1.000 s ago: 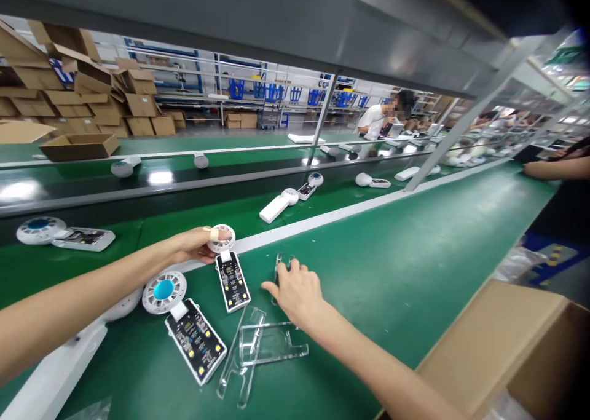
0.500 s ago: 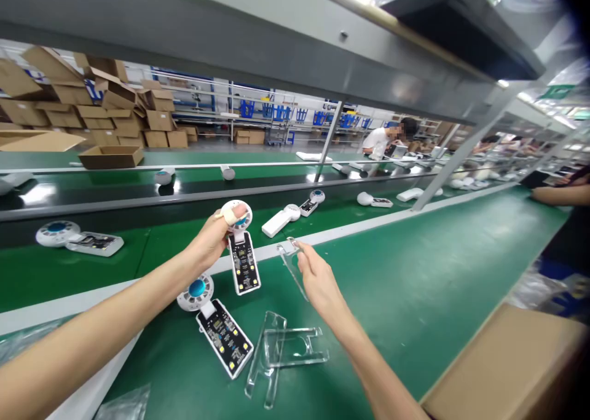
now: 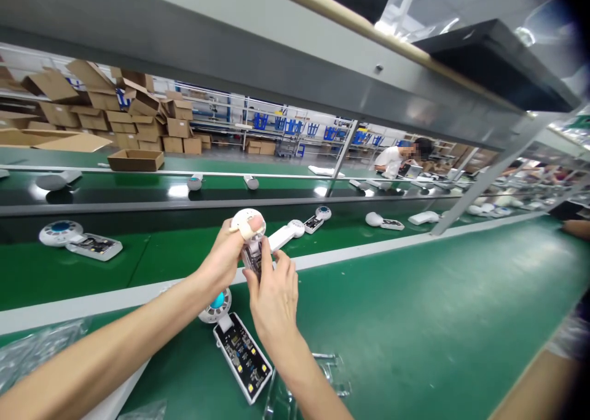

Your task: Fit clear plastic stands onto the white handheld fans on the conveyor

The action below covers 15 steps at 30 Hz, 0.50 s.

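My left hand grips a white handheld fan by its round head, a tan wrap on the thumb. My right hand is closed round the fan's open handle, its fingers on the circuit board; any clear frame there is mostly hidden. Below my hands a second fan with a blue centre and a bare circuit board lies face up on the green bench. Clear plastic frames lie partly behind my right forearm.
A green conveyor past the white edge strip carries several fans, one at the left. A grey beam and slanted posts stand above. Cardboard boxes and a person in white are beyond. Plastic bags lie lower left.
My right hand has moved left with the clear frame onto the held fan's handle, which now tilts and is mostly covered. The camera view has shifted, and fans on the far belt have moved right.
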Each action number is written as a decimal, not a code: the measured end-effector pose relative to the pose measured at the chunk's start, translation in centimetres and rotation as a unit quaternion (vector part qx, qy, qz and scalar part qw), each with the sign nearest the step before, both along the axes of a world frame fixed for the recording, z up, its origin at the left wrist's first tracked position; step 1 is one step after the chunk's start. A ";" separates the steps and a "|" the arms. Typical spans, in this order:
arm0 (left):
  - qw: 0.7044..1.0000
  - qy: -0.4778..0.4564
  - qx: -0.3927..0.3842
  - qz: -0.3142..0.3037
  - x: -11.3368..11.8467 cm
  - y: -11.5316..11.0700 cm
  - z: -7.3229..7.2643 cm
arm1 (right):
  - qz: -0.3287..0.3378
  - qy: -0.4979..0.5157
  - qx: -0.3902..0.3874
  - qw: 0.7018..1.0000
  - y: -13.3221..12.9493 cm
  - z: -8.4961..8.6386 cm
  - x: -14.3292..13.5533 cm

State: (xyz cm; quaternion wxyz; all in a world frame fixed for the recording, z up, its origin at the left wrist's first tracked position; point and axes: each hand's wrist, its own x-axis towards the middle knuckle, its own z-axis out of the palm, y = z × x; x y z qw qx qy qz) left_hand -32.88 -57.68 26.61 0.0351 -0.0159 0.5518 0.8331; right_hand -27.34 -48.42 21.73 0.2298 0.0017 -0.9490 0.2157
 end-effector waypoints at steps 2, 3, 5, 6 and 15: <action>1.000 -0.001 0.018 -0.001 -0.5 -0.3 0.4 | 0.018 -0.019 0.001 1.000 0.1 -0.5 -0.3; 1.000 0.001 0.028 0.006 -0.7 -0.4 0.7 | 0.030 -0.044 -0.004 0.999 0.3 -0.6 -0.4; 0.998 0.017 0.049 0.031 -1.1 -0.4 1.0 | 0.050 -0.094 -0.014 0.994 0.8 -0.4 -0.7; 0.997 0.032 0.063 0.037 -1.3 -0.4 1.0 | 0.055 -0.103 -0.015 0.993 1.1 -0.1 -0.9; 0.994 0.009 -0.027 -0.106 -1.0 -0.1 -0.5 | 0.102 0.009 -0.164 0.981 3.4 1.7 -2.0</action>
